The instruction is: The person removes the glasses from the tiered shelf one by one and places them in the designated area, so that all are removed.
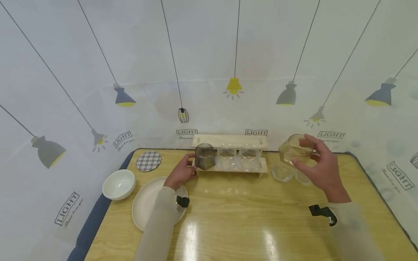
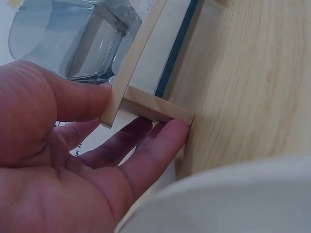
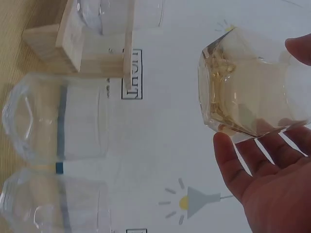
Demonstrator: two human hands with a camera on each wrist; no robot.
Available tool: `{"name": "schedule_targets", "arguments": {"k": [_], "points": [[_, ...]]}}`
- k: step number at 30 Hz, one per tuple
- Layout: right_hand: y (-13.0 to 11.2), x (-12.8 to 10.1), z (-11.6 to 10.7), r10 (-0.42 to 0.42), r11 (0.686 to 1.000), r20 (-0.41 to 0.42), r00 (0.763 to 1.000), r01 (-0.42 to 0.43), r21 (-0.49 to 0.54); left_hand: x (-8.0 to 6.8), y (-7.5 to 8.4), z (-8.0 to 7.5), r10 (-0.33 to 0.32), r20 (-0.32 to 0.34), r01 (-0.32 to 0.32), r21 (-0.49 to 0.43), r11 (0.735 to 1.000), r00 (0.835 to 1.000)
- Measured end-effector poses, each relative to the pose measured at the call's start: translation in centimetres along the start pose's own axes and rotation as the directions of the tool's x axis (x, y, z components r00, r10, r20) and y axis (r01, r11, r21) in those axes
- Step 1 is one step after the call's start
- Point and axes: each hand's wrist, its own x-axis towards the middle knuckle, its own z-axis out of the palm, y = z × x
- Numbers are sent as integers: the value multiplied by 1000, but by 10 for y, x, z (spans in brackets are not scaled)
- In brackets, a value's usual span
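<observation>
A small two-tier wooden rack (image 1: 228, 140) stands against the back wall. My left hand (image 1: 180, 174) grips its left end, thumb on the upper board and fingertips against the end support (image 2: 150, 108) underneath. On the lower tier, beside that hand, sits a smoky grey faceted glass (image 1: 204, 157), followed by two clear glasses, the middle one (image 1: 226, 155) and the right one (image 1: 249, 156). In the air right of the rack, my right hand (image 1: 326, 171) holds an amber faceted glass (image 3: 243, 87), thumb on one side and fingers on the other.
Below the amber glass, two clear glasses stand on the table, one (image 1: 281, 173) nearer the rack and one (image 1: 303, 178) partly behind the right hand. At left are a white bowl (image 1: 119, 185), a plaid round coaster (image 1: 148, 161) and a cream plate (image 1: 147, 206) under the left forearm.
</observation>
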Motion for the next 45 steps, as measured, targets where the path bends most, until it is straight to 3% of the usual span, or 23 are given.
{"name": "schedule_targets", "arguments": {"k": [6,11,19,26,34,37,41,45], "points": [[29,-6,-25,39,999,-39,998,-38,17,1,-1,2,-10,-6,10,0,1000,1000],[51,-12,-43,127,992,-70,989,-124,34,2,-3,2,-9,-12,9,-7,1000,1000],[76,-20,-70,284,959,-106,953,-283,28,1,-6,-1,-10,-1,10,-20,1000,1000],[105,-28,-86,406,909,-79,911,-411,-72,-1,-6,-2,-4,3,4,-23,1000,1000],[150,-52,-92,487,867,-48,872,-489,-96,1,-3,-1,-18,23,19,-18,1000,1000],[164,-59,-92,476,875,-1,879,-474,-93,1,-2,-1,-20,21,20,-12,1000,1000],[176,-64,-93,415,909,48,908,-412,-67,2,-2,-1,-16,18,16,-12,1000,1000],[183,-66,-91,396,918,77,915,-394,-42,4,-4,0,-13,18,13,-22,1000,1000]]}}
